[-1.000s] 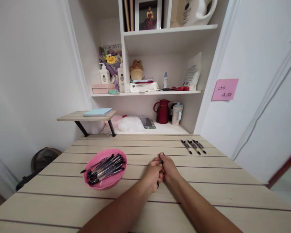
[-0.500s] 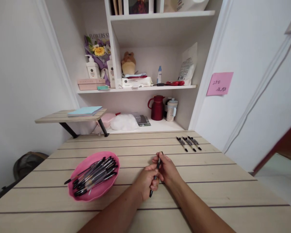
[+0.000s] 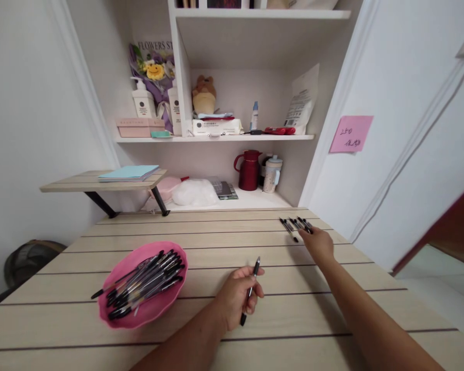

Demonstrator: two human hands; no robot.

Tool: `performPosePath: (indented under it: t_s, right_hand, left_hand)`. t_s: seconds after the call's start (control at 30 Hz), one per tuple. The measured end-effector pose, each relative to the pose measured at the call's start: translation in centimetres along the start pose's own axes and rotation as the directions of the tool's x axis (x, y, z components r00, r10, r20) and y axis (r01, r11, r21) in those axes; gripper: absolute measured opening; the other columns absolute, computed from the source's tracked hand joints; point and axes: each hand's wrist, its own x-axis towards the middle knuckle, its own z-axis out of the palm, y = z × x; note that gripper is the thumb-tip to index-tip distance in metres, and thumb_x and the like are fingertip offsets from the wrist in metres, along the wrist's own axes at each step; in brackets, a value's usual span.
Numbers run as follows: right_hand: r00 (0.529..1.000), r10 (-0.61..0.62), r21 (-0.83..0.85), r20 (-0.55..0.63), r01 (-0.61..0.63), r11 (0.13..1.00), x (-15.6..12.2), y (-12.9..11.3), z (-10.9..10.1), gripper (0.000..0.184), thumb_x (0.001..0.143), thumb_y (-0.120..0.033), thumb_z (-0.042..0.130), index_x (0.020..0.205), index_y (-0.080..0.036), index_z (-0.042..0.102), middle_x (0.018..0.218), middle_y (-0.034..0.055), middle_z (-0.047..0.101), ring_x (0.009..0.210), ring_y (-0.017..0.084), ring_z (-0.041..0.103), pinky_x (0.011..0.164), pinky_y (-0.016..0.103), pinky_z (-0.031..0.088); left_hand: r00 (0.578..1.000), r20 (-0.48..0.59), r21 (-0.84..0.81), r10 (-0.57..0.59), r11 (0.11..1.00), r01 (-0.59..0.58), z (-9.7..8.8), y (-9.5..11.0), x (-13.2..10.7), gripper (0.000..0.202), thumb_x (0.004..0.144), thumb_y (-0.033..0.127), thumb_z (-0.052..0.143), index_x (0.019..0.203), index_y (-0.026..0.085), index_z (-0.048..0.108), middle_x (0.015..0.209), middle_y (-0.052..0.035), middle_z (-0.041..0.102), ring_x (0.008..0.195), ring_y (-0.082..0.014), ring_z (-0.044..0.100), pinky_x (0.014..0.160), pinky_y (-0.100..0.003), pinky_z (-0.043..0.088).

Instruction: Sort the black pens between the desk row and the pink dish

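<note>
My left hand [image 3: 235, 296] is closed around a black pen [image 3: 249, 291], which slants up and away from me over the middle of the wooden table [image 3: 332, 309]. My right hand [image 3: 317, 242] is stretched out to the far right of the table. Its fingers are drawn together at a short row of black pens [image 3: 292, 226] lying there. What sits between those fingertips is hidden by the back of the hand. A pink bowl [image 3: 141, 314] holding several black pens [image 3: 145, 281] stands to the left of my left hand.
Behind the table is a white shelf unit with a red jug [image 3: 249, 170], a mug [image 3: 271, 173], bottles, a plush toy and a flower bouquet. A small wooden riser [image 3: 100, 184] carries a blue notebook. A pink sticky note [image 3: 350, 133] hangs on the right wall.
Both hands were together on the pen. My right hand has let go and reached out to the row of pens at the far right; my left hand keeps the pen. The view shifted slightly.
</note>
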Motion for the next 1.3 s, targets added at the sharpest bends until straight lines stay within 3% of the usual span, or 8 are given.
performPosePath:
  t_s: [0.13, 0.27, 0.67, 1.3]
  right_hand:
    - [0.998, 0.012, -0.410, 0.060, 0.014, 0.912, 0.4, 1.4, 0.3, 0.034, 0.073, -0.044, 0.047, 0.087, -0.017, 0.063, 0.079, 0.0136, 0.065, 0.084, 0.029, 0.059, 0.066, 0.037, 0.045]
    - [0.993, 0.005, -0.551, 0.114, 0.059, 0.832, -0.1, 1.5, 1.7, 0.042, 0.078, -0.048, 0.041, 0.099, -0.016, 0.060, 0.088, 0.0159, 0.065, 0.087, 0.028, 0.060, 0.070, 0.037, 0.045]
    - [0.986, -0.003, -0.630, 0.167, 0.109, 0.769, 0.1, 1.5, 2.2, 0.034, 0.080, -0.038, 0.040, 0.094, -0.014, 0.060, 0.090, 0.0160, 0.065, 0.088, 0.028, 0.061, 0.071, 0.037, 0.045]
    - [0.987, -0.015, -0.603, 0.160, 0.109, 0.791, -0.3, 1.8, 1.8, 0.034, 0.080, -0.038, 0.041, 0.095, -0.014, 0.059, 0.092, 0.0178, 0.064, 0.088, 0.029, 0.060, 0.071, 0.038, 0.045]
  left_hand:
    - [1.000, 0.006, 0.011, -0.001, 1.000, 0.001, -0.1, -0.2, 0.2, 0.036, 0.072, 0.029, 0.050, 0.104, 0.014, 0.050, 0.060, 0.0027, 0.053, 0.031, -0.0019, 0.029, 0.035, -0.020, 0.012]
    - [1.000, 0.011, 0.011, -0.009, 1.000, 0.009, -0.2, -0.3, 0.3, 0.034, 0.073, 0.029, 0.049, 0.103, 0.014, 0.050, 0.059, 0.0026, 0.053, 0.031, -0.0023, 0.029, 0.034, -0.020, 0.012]
    - [1.000, 0.004, 0.019, 0.001, 1.000, -0.001, -0.1, -0.2, 0.3, 0.033, 0.073, 0.028, 0.047, 0.102, 0.013, 0.050, 0.059, 0.0025, 0.054, 0.029, -0.0019, 0.029, 0.034, -0.020, 0.012]
    - [1.000, 0.016, 0.006, -0.017, 1.000, 0.017, -0.3, -0.2, 0.4, 0.037, 0.070, 0.031, 0.055, 0.102, 0.013, 0.052, 0.060, 0.0020, 0.055, 0.031, -0.0019, 0.031, 0.035, -0.020, 0.012]
